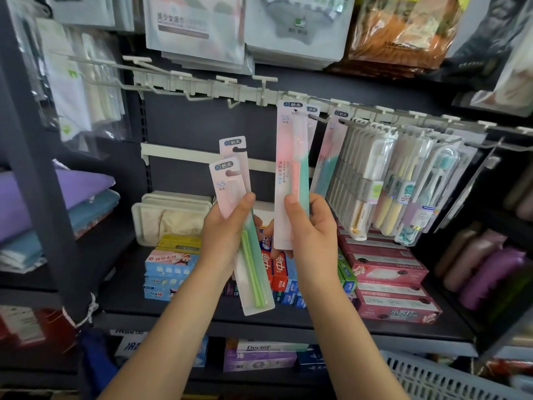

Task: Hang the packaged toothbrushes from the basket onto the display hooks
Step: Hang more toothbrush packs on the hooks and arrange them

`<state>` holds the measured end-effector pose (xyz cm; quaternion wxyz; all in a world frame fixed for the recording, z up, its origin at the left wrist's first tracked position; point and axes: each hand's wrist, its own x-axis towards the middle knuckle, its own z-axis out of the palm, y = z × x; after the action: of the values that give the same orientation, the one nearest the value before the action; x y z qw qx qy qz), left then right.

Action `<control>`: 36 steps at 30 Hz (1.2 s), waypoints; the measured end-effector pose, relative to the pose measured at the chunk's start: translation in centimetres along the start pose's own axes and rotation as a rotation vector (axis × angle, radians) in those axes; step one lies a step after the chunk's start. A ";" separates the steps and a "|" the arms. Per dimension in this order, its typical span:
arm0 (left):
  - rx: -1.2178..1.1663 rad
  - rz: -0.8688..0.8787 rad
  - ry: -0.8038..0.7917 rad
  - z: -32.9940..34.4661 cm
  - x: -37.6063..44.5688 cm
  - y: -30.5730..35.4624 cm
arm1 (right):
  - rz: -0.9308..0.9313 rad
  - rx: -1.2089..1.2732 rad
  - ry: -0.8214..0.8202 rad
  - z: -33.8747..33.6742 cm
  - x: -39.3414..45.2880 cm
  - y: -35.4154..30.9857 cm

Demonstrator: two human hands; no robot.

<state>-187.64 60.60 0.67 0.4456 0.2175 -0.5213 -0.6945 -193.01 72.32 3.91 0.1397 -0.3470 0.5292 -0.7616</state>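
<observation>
My left hand (227, 232) grips two pink-and-green packaged toothbrushes (233, 180) fanned upward, their green handles showing low in the packs. My right hand (311, 226) pinches a third packaged toothbrush (290, 168) near its lower half and holds it upright, its hang hole right at the tip of a display hook (317, 118). Two more packs of the same kind (328, 157) hang behind it on the hooks. The white basket (450, 379) shows at the bottom right corner; its contents are hidden.
Empty white hooks (202, 88) line the rail to the left. Clear-cased toothbrush sets (398, 180) hang to the right. Toothpaste boxes (383, 272) fill the shelf below. Folded cloths (57, 203) lie at the left, bottles (484, 267) at the right.
</observation>
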 end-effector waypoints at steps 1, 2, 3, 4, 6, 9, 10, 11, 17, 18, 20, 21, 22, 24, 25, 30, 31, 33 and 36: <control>0.001 0.002 -0.005 0.0 0.1 0.0 | 0.001 -0.005 0.009 0.1 0.2 -0.1; 0.000 0.005 -0.010 0.0 0.2 0.0 | 0.003 -0.006 0.017 0.2 0.4 -0.1; -0.002 0.008 -0.015 0.1 0.4 -0.1 | 0.010 -0.010 0.023 0.4 0.7 -0.2; -0.005 0.009 -0.020 0.1 0.6 -0.2 | 0.017 -0.021 0.027 0.5 1.0 -0.1; -0.007 0.005 -0.022 0.2 1.1 -0.4 | 0.036 -0.038 0.034 0.6 1.5 0.3; 0.017 0.001 0.002 0.1 2.0 -1.0 | 0.068 -0.061 0.069 0.6 2.5 1.7; 0.029 0.004 0.011 0.0 2.4 -1.3 | 0.064 -0.086 0.085 0.5 3.1 2.7; 0.038 0.005 0.018 0.0 2.7 -1.6 | 0.066 -0.115 0.098 0.4 3.6 3.5; 0.104 -0.037 0.027 -0.2 4.8 -2.8 | 0.233 -0.198 0.192 -0.3 8.8 8.7; 0.114 -0.040 0.029 -0.2 5.2 -3.0 | 0.253 -0.210 0.189 -0.2 9.8 9.2; 0.131 -0.045 0.046 0.1 5.9 -3.1 | 0.288 -0.235 0.188 -0.1 11.9 9.8; 0.147 -0.046 0.056 0.2 6.3 -3.2 | 0.302 -0.241 0.197 0.1 12.9 9.8; 0.164 -0.046 0.062 0.3 6.7 -3.3 | 0.316 -0.249 0.206 0.2 13.9 10.1; 0.180 -0.054 0.058 0.4 7.3 -3.4 | 0.349 -0.248 0.221 0.5 15.4 10.5; 0.186 -0.058 0.054 0.4 7.5 -3.3 | 0.369 -0.249 0.219 0.6 15.8 10.7; 0.187 -0.085 0.063 0.3 7.9 -3.2 | 0.548 -0.233 0.237 -0.1 15.3 11.5; 0.178 -0.088 0.062 0.3 7.9 -3.1 | 0.579 -0.212 0.262 -0.4 14.7 11.6; 0.177 -0.097 0.060 0.3 7.7 -3.2 | 0.569 -0.194 0.235 -1.0 13.1 11.6; 0.208 -0.092 0.069 0.5 7.3 -3.5 | 0.424 -0.194 -0.030 -1.2 9.5 10.3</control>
<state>-193.09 54.91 -1.14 0.4059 0.3099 -0.5644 -0.6485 -202.28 63.52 -1.97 0.2702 -0.2513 0.6589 -0.6554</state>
